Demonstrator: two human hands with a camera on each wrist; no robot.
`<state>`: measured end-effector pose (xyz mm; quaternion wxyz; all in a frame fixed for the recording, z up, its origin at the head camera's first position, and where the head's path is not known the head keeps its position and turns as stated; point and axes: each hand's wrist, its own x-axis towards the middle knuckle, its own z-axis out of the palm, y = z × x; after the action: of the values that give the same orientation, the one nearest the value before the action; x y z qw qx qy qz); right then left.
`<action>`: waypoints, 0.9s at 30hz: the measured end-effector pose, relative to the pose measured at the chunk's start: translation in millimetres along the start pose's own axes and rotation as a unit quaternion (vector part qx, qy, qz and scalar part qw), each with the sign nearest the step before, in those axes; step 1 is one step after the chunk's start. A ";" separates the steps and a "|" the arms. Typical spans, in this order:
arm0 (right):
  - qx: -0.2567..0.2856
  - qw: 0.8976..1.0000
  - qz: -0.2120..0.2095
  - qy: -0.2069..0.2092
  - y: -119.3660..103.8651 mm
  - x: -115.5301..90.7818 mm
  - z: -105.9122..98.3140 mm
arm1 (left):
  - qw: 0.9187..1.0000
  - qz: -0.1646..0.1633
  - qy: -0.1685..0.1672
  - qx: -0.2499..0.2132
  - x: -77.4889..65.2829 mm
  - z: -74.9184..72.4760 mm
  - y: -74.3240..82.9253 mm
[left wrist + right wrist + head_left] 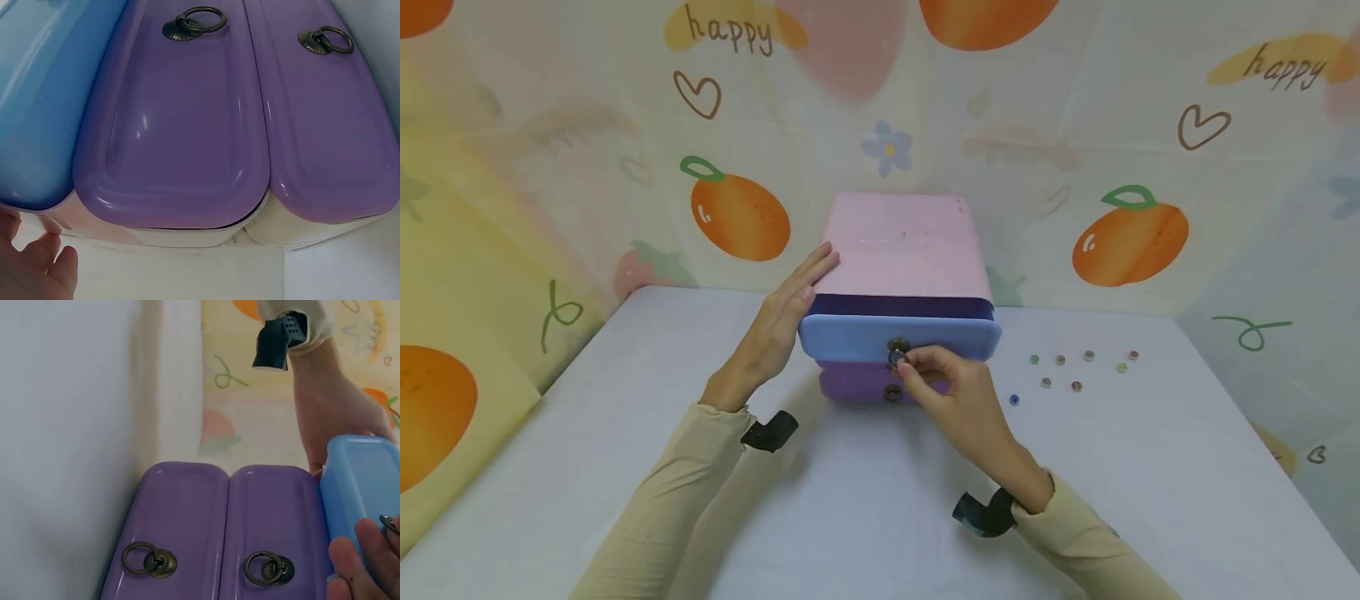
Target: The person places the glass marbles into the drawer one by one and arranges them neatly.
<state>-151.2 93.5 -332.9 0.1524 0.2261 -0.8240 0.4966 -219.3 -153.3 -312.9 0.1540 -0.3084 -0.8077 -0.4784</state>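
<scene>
A small pink-topped drawer cabinet (904, 250) stands on the table, its top blue drawer (842, 337) pulled out a little way. My right hand (961, 402) pinches the bronze ring pull (387, 521) on the blue drawer's front. My left hand (769, 327) lies with extended fingers against the cabinet's left side. Below the blue drawer, the left wrist view shows a middle purple drawer (175, 131) and a bottom purple drawer (331, 125), both closed, each with its own ring pull. What the blue drawer contains is hidden.
Several small coloured beads (1077, 386) lie scattered on the white tablecloth (865, 517) right of the cabinet. Behind it hangs a backdrop (1022, 100) printed with oranges and hearts. A black wrist camera (771, 432) sits at my left cuff, another camera (985, 512) at my right.
</scene>
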 end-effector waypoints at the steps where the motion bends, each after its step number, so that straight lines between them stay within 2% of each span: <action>1: 0.001 1.000 0.000 -0.001 -0.2 -1.2 -0.1 | 1.000 0.000 0.000 -0.003 -0.2 -0.2 -0.5; 17: 0.003 1.000 -0.020 -0.001 -0.3 -15.7 -0.3 | 1.000 0.006 0.003 -0.006 -2.7 1.4 -4.8; 27: -0.002 0.999 -0.043 0.003 0.8 -23.3 0.9 | 1.000 0.012 0.022 -0.007 -5.3 4.5 -8.3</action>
<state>-131.8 98.2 -344.9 0.1763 0.2597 -0.8142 0.4883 -220.4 -154.2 -323.7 0.1751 -0.3091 -0.7968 -0.4888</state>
